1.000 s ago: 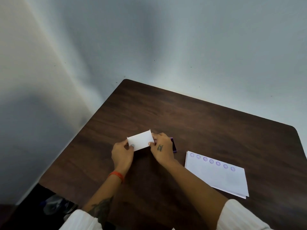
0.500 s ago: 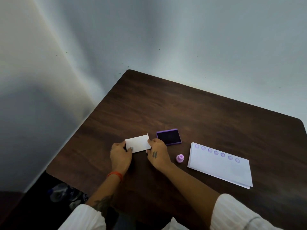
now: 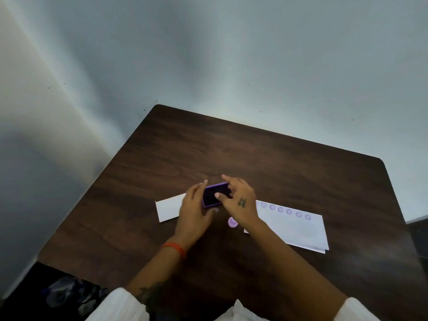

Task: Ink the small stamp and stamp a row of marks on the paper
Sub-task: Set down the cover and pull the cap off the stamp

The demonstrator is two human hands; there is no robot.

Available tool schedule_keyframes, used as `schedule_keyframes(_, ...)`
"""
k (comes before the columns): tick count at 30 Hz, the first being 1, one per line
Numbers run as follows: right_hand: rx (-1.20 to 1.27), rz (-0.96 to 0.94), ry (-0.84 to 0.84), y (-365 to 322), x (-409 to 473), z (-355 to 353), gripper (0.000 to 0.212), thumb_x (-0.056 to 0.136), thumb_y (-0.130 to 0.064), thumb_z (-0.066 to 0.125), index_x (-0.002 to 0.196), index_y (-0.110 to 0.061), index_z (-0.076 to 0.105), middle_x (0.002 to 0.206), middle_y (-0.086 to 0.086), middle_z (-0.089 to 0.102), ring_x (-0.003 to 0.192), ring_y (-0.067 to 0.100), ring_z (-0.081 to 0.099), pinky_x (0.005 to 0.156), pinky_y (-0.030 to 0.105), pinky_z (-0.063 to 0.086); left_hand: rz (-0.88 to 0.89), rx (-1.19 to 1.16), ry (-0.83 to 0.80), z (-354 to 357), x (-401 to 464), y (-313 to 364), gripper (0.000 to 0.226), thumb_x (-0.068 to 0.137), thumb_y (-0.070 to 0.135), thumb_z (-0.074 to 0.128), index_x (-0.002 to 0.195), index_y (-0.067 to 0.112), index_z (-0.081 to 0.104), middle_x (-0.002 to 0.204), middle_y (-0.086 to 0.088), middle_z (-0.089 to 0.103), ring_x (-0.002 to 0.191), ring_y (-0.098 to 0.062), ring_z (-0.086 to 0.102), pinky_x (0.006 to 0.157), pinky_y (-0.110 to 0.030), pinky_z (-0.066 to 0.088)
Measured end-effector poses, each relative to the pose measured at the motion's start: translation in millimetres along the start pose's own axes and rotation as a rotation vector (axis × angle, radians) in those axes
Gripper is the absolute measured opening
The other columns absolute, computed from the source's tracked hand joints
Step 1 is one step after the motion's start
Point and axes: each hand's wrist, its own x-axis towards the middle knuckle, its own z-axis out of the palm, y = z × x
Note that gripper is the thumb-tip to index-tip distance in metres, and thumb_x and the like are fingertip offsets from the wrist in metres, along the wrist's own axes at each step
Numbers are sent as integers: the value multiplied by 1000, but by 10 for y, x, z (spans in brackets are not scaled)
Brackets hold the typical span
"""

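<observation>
The main risk now, as I judge it, is ink where it should not be; the purple ink pad point(image 3: 215, 195) lies uncovered between both hands, its dark inked face up, and fingers are right over it; a fingertip dipping onto the pad could carry a smear to the white paper point(image 3: 293, 224), which already bears a row of purple round marks along its far edge. A second risk is the small stamp point(image 3: 232, 222); it stands on the table point(image 3: 289, 163) just at 6 o'clock of the pad and touching or nearly under the right wrist; a careless drag of that wrist could knock it over or roll it onto the paper, which lies close at its 3 o'clock. The white card point(image 3: 168, 208), at 9 o'clock of the pad and partly under the left hand, could also be shoved.

The left hand point(image 3: 193, 214) is moderately spread, its fingers curved along the pad's left side and its thumb near the pad's near corner; it seems to touch the pad's edge, though a firm grip cannot be told. The right hand point(image 3: 237, 202) is likewise loosely spread, thumb resting at the pad's near-right edge and index finger reaching over the far edge; it pinches or steadies the pad rather than holding the stamp. Neither hand holds the stamp.
</observation>
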Motion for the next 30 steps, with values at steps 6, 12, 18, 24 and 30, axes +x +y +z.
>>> schedule_keyframes(6, 5, 100, -39, 344, -294, -246, 65, 65, -27, 77, 124, -19, 52, 128, 7, 56, 108, 16, 54, 87, 22, 49, 2, 54, -273, 335, -89, 46, 79, 77, 29, 72, 142, 21, 28, 146, -3, 35, 129, -20, 38, 104, -42, 42)
schedule_keyframes(12, -41, 92, -111, 500, -569, -149, 29, 86, -41, 59, 101, -16, 62, 100, 8, 68, 84, 10, 55, 74, 17, 42, 3, 120, -291, 563, -147, -57, 44, 77, 18, 70, 119, 16, 57, 122, -5, 56, 114, -18, 48, 94, -21, 35)
schedule_keyframes(18, -93, 75, -163, 505, -543, -125, 27, 90, -35, 54, 87, -10, 65, 89, 9, 71, 72, 9, 53, 58, 3, 30, 18, 149, -250, 644, -99, -57, 25, 82, 13, 64, 108, 13, 63, 111, -7, 60, 103, -17, 52, 88, -20, 36)
schedule_keyframes(24, 111, 139, -67, 494, -499, -189, 12, 83, -26, 65, 87, -16, 70, 84, 6, 74, 77, 13, 65, 72, 21, 49, 6, -24, -201, 553, -99, 41, 27, 79, 14, 68, 106, 15, 65, 106, -3, 66, 96, -13, 60, 87, -26, 51)
schedule_keyframes(30, 373, 364, -104, 493, -426, -249, 25, 75, -26, 73, 98, -18, 66, 97, 7, 72, 89, 17, 67, 80, 30, 57, -64, -219, -140, 456, -105, 115, 23, 77, 16, 72, 99, 19, 65, 92, 6, 69, 85, -1, 64, 73, -7, 50)
